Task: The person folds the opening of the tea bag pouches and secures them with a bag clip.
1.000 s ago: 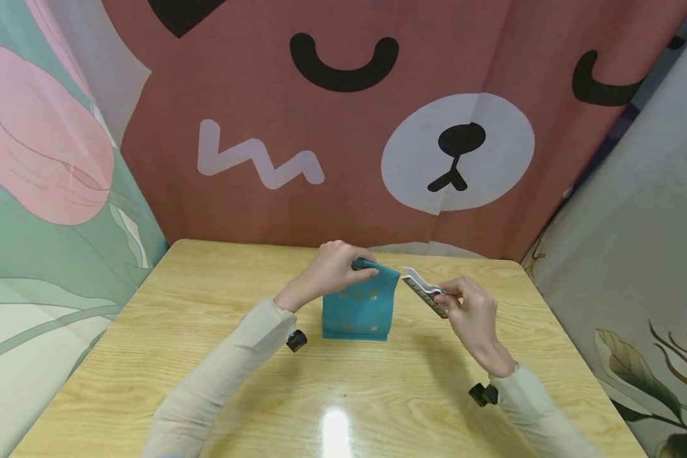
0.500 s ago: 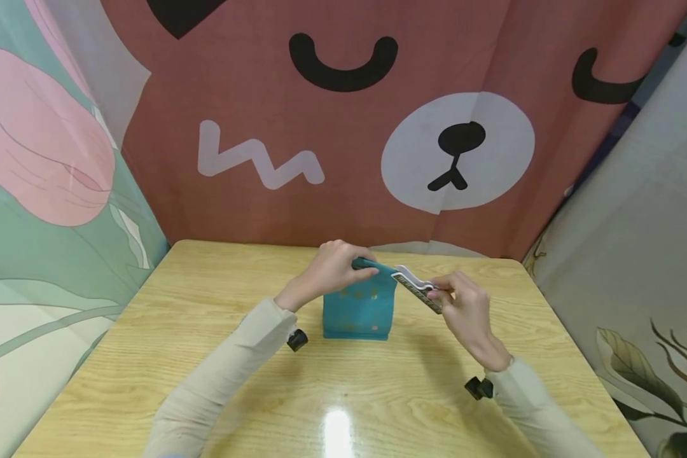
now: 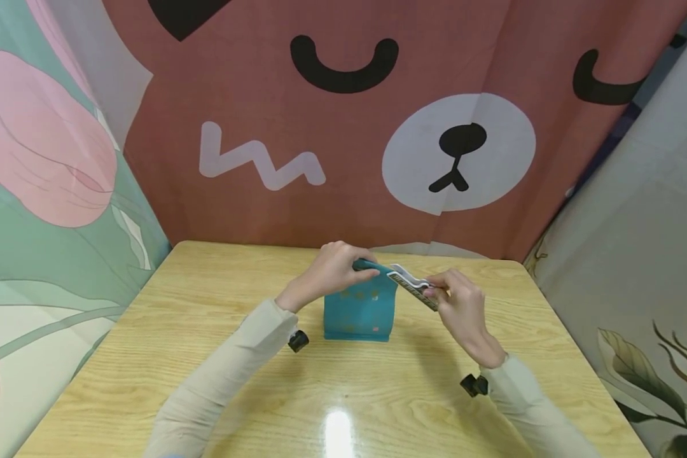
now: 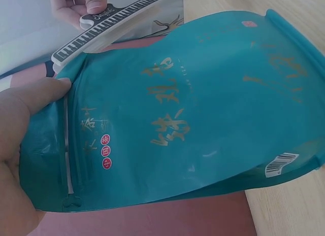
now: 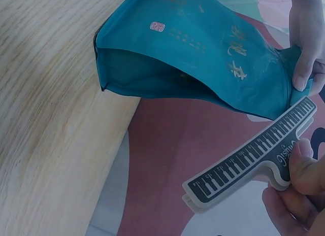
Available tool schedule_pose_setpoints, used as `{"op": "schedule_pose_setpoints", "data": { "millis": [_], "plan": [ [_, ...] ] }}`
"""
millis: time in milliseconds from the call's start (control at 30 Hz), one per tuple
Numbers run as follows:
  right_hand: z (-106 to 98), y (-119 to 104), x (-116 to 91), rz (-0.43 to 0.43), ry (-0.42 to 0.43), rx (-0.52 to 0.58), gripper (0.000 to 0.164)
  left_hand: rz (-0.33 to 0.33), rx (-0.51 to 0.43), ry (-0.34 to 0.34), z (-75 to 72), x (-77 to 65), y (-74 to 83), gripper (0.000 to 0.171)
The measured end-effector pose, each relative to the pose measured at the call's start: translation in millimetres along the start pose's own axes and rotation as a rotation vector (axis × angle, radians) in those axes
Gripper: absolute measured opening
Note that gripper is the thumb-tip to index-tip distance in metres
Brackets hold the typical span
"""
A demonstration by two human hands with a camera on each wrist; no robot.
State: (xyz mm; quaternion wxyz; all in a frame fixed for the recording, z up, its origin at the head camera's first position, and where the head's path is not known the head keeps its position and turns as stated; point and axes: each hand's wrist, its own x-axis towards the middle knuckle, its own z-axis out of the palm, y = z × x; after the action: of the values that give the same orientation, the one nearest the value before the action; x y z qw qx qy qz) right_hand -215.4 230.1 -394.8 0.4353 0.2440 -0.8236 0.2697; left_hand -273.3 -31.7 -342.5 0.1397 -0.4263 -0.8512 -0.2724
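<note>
A teal tea bag (image 3: 359,313) with gold lettering stands upright on the table, its top folded over. My left hand (image 3: 334,266) grips that folded top, the thumb (image 4: 48,91) lying along the fold in the left wrist view. Between thumb and fingers, my right hand (image 3: 460,308) pinches a white bag clip (image 5: 251,155) with a piano-key print and the word "Music". One end of the clip is right at the bag's top right corner. In the right wrist view its long edges lie close together near the fold.
The light wooden table (image 3: 217,280) spreads around the bag. Behind it hangs a brown curtain (image 3: 252,216) with a bear face, and patterned curtains (image 3: 652,254) flank both sides. A small black wrist camera (image 3: 474,385) sits at the right cuff, another at the left.
My right hand has moved left with the clip, from just off the bag to its top right corner. The left hand and the bag have hardly moved.
</note>
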Motion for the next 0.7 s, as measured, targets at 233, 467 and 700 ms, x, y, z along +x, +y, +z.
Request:
{"op": "schedule_pose_setpoints", "data": {
  "millis": [233,467,700],
  "plan": [
    [3.8,-0.6,3.8,-0.013,-0.002,0.010,0.023,0.008,-0.007,0.005,-0.1,-0.9,1.3,0.017],
    [4.9,-1.7,8.1,-0.031,-0.015,0.026,0.022,0.001,-0.012,0.003,0.1,-0.9,1.8,0.015],
    [5.6,-4.7,12.1,-0.049,-0.030,0.019,0.023,0.002,-0.006,0.002,0.1,0.3,2.7,0.015]
  ]
}}
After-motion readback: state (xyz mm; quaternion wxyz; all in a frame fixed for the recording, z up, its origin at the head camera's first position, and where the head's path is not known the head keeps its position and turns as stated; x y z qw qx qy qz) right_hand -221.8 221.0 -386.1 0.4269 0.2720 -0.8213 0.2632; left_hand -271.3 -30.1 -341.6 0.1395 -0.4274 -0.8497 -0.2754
